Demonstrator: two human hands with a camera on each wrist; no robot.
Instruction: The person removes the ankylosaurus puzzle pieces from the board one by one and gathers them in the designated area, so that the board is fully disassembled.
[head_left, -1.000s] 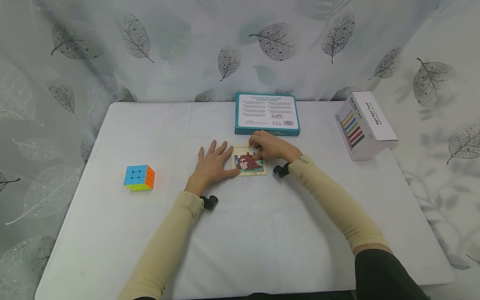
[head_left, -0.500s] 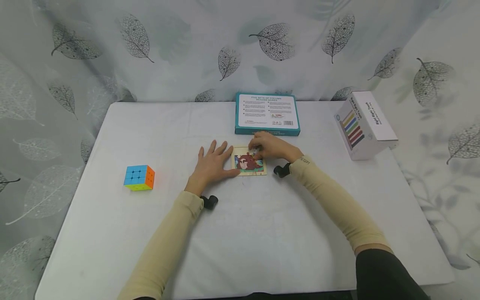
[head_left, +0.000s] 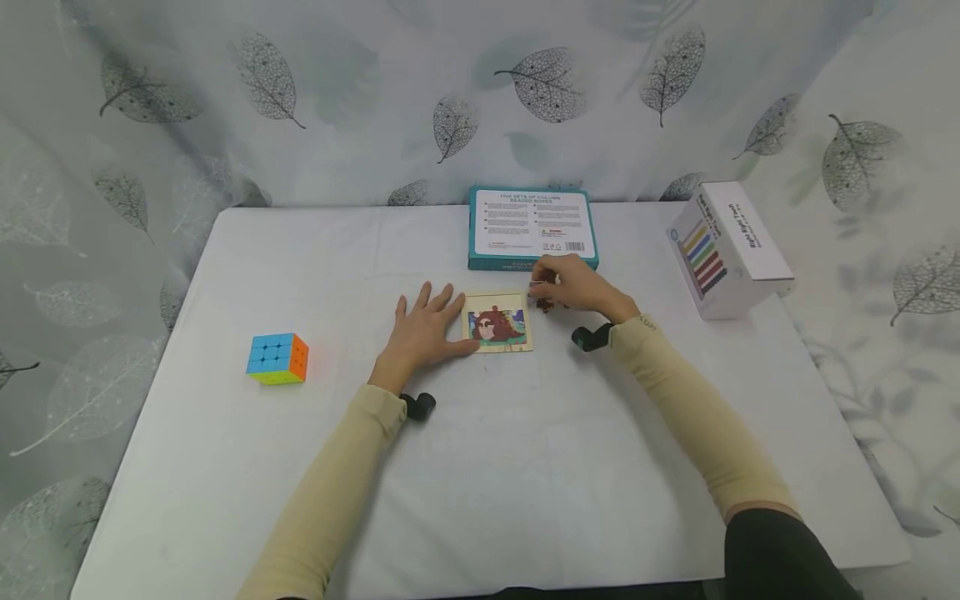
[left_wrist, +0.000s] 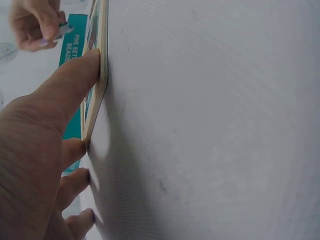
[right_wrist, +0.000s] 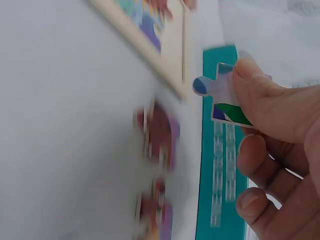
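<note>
In the head view, a small wooden jigsaw board lies at the table's middle, its lower part filled with a reddish-brown animal picture and its upper strip bare pale wood. My left hand rests spread beside it, the thumb on its lower left corner and the forefinger at its left edge. Just right of the board, my right hand pinches a puzzle piece with blue, green and pale patches between thumb and forefinger. Under that hand on the table lie two blurred brown puzzle pieces, clearest in the right wrist view.
Behind the board lies a flat teal box with a white label. A white carton with printed coloured bars stands at the back right. A puzzle cube sits to the left on the white-covered table.
My right hand has moved right, from over the board's upper right to the table beside it, uncovering the bare strip and brown pieces. My left hand stays in place.
</note>
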